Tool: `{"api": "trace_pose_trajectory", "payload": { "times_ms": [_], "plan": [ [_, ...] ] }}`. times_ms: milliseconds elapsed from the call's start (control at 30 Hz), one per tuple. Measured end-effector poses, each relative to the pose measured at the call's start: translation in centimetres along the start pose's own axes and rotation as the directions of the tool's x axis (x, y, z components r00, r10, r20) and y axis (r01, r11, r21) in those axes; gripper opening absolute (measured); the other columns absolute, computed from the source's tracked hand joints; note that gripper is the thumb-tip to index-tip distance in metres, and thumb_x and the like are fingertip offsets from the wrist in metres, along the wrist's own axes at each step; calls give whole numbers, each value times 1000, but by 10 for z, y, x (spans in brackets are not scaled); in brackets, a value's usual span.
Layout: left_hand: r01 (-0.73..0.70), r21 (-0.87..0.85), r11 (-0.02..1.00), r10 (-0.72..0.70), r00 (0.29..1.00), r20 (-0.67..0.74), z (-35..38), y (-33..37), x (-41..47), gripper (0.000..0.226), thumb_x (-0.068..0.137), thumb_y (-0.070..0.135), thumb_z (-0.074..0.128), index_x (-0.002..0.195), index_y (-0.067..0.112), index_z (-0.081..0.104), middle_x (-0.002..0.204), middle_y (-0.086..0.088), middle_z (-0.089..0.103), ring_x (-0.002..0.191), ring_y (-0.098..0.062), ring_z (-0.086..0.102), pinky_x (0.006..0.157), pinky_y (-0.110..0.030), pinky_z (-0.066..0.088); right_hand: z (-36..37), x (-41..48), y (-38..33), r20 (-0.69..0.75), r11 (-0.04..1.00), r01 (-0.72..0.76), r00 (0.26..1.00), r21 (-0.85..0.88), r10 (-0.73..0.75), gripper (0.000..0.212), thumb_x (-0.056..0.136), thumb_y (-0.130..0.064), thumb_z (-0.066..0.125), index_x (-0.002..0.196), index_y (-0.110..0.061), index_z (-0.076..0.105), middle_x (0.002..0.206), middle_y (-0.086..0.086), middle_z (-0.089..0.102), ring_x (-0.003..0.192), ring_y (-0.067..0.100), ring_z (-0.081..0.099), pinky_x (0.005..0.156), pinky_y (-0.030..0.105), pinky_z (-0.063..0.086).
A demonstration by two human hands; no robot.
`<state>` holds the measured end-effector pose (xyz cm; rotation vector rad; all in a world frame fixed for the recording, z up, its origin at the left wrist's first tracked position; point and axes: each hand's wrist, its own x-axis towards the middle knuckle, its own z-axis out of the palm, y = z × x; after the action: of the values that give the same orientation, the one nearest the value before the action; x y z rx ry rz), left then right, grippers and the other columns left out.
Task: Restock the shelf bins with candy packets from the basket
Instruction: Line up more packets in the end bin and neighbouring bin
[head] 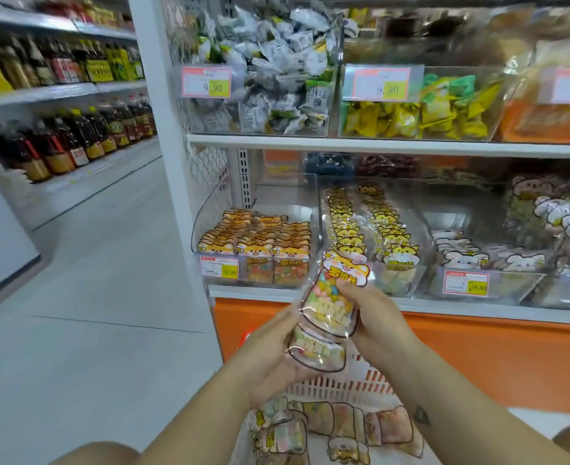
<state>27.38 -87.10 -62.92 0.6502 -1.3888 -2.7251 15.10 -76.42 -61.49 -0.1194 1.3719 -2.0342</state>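
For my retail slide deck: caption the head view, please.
Left hand and right hand hold candy packets above the basket, facing clear shelf bins.

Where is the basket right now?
Head view, bottom centre: the basket sits directly below the left hand and right hand, which grip the held packets, and in front of the orange shelf base.

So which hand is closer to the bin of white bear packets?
Right. The right hand is below and left of that bin; the left hand is farther left, lower. Both grip candy packets.
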Motion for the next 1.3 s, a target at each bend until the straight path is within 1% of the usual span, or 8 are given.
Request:
{"api": "trace_pose_trajectory", "payload": {
  "times_ms": [433,567,667,800,867,1033,1167,1300],
  "plan": [
    [-390,430,814,437,900,-11,-1,7,-12,48,86,23,77,128,35,56,114,5,73,108,-16,69,101,-44,52,18,-22,12,158,980,152,979,-128,-131,28,96,-6,60,124,-6,57,112,16,73,101,31,72,81,40,59],
    [-416,547,726,497,868,-1,2,15,-19,54,87,16,76,128,42,52,106,20,71,101,1,68,87,-22,55,17,-16,-2,148,958,216,971,-188,-190,72,82,-21,80,143,-26,41,136,8,60,113,27,67,100,52,51],
    [-394,676,622,495,867,50,-4,27,-27,61,85,17,78,118,58,47,118,29,64,110,8,62,92,-20,53,11,-16,-54,352,761,375,913,-529,-205,88,63,-34,86,140,-36,44,130,-4,62,113,16,66,99,45,53],
    [-375,849,373,479,861,170,-7,41,-38,67,82,22,80,131,55,47,128,28,54,116,5,58,95,-24,54,21,-22,-91,619,302,552,758,-777,207,53,73,-23,89,118,-30,64,111,1,72,103,20,69,92,40,56],
    [-365,877,313,473,861,189,-11,51,-40,68,81,22,79,129,57,47,126,28,49,116,2,57,90,-22,56,30,-22,-85,626,299,558,746,-774,228,49,72,-8,88,113,-24,65,103,-9,75,95,10,72,84,26,57],
    [-336,921,199,634,760,141,-31,79,-26,56,78,25,83,124,44,58,121,22,56,114,0,58,95,-27,55,55,-11,-71,692,237,683,719,-691,-58,33,76,-15,85,101,-31,71,95,-16,75,87,2,71,83,30,58],
    [-285,934,214,775,631,15,-44,98,-6,61,84,29,78,137,38,49,130,23,51,117,3,53,89,-5,42,69,6,-73,698,91,759,632,-644,-336,44,76,-10,81,101,-45,69,87,-39,66,88,-14,64,80,11,52],
    [-167,967,194,804,591,-59,-66,119,26,57,93,33,67,146,30,46,140,12,49,126,-6,51,102,-20,42,74,50,-87,639,-162,671,563,-723,-524,44,77,-14,75,111,-40,67,104,-21,71,101,5,66,87,35,57]
  ]
}}
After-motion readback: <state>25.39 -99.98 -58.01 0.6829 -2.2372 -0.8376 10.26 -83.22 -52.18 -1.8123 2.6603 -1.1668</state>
